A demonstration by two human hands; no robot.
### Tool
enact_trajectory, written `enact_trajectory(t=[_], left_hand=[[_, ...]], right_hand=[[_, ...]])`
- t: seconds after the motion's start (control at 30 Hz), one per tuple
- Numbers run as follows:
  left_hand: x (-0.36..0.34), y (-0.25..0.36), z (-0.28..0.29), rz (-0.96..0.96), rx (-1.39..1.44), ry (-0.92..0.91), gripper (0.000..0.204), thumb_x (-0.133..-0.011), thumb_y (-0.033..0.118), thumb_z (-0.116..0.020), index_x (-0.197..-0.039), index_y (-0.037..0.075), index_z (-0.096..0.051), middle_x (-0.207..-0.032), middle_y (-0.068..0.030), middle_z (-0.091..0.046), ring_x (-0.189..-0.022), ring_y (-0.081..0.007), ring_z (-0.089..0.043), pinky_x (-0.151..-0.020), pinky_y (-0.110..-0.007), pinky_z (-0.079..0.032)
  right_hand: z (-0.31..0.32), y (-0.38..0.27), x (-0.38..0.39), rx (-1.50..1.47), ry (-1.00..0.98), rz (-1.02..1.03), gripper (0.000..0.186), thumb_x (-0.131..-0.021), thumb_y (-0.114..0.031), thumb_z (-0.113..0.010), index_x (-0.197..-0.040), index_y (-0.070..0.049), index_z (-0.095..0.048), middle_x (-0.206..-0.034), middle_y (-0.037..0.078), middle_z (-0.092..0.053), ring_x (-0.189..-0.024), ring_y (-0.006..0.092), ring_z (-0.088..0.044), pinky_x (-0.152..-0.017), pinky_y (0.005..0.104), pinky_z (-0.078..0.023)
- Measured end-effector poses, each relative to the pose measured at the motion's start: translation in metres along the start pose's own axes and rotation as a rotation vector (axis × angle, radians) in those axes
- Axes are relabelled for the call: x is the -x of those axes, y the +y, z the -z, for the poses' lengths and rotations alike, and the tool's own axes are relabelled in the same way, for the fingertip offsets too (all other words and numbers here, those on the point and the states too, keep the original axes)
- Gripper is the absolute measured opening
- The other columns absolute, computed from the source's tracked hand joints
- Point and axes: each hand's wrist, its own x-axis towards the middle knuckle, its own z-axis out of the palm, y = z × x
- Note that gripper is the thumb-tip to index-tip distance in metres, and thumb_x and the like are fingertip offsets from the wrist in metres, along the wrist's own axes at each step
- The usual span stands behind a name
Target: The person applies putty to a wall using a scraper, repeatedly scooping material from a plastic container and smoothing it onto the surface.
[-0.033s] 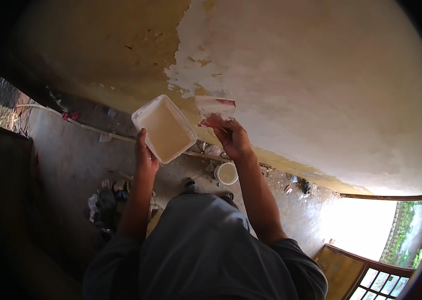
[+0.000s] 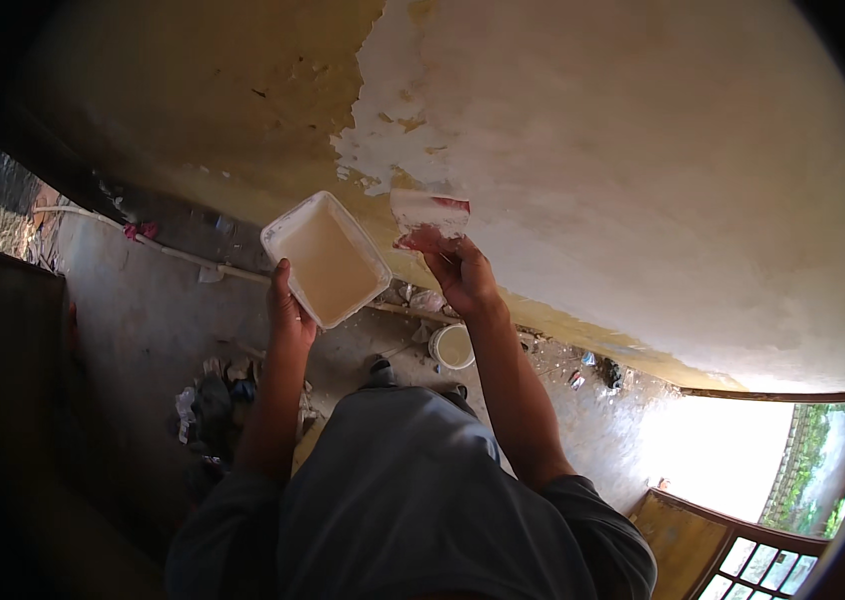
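Two hands are at work before us, and little differs from the earlier frame: the tub [image 2: 295,222] and the scraper [image 2: 431,215] have each shifted a touch to the left, the scraper also slightly upward, while the wall [image 2: 643,200] and the bucket [image 2: 434,345] keep their places. We see both forearms rising from the lower edge, the left nearly upright, the right slanting up and inward from its elbow. The left hand [image 2: 292,315] grips the tub at its lower left side, thumb over the rim, the other fingers hidden beneath. The right hand [image 2: 470,282] pinches the red scraper near its lower right edge between thumb and fingers. The tub is raised above the floor [image 2: 143,290], left of the scraper, its open mouth toward us showing pale paste [image 2: 331,262]; its long axis runs from upper left to lower right. The scraper's broad, paste-smeared blade points up the picture, its long edge running left to right. We cannot quite tell whether that edge touches the wall.
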Motion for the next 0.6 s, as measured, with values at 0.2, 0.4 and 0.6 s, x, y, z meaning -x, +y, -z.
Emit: enact_trajectory(t=[0.2, 0.4, 0.6], left_hand=[[0.008, 0.000, 0.014, 0.036, 0.015, 0.027, 0.061, -0.089, 0.038, -0.060, -0.133, 0.000, -0.041, -0.126, -0.0130, -0.055, -0.115, -0.0255, -0.056, -0.095, -0.039, -0.047], [0.015, -0.008, 0.032, 0.051, 0.012, 0.048, 0.060, -0.089, 0.037, -0.060, -0.133, 0.000, -0.041, -0.125, -0.0131, -0.055, -0.114, -0.0258, -0.056, -0.094, -0.039, -0.048], [0.018, -0.003, 0.021, 0.077, 0.079, 0.007, 0.061, -0.089, 0.036, -0.061, -0.134, 0.000, -0.041, -0.126, -0.0132, -0.054, -0.116, -0.0266, -0.055, -0.097, -0.040, -0.046]], right_hand=[[-0.045, -0.049, -0.052, -0.155, 0.046, 0.107, 0.027, -0.088, -0.004, -0.044, -0.103, 0.016, -0.053, -0.102, 0.023, -0.064, -0.097, 0.0278, -0.065, -0.083, 0.0270, -0.059], [-0.111, -0.077, 0.008, -0.139, 0.003, 0.171, 0.031, -0.083, -0.003, -0.042, -0.103, 0.019, -0.050, -0.094, 0.025, -0.064, -0.088, 0.0303, -0.067, -0.076, 0.0262, -0.062], [-0.007, 0.021, -0.050, -0.058, 0.140, 0.065, 0.037, -0.083, -0.005, -0.040, -0.111, 0.015, -0.051, -0.102, 0.024, -0.064, -0.097, 0.0287, -0.066, -0.083, 0.0276, -0.058]])
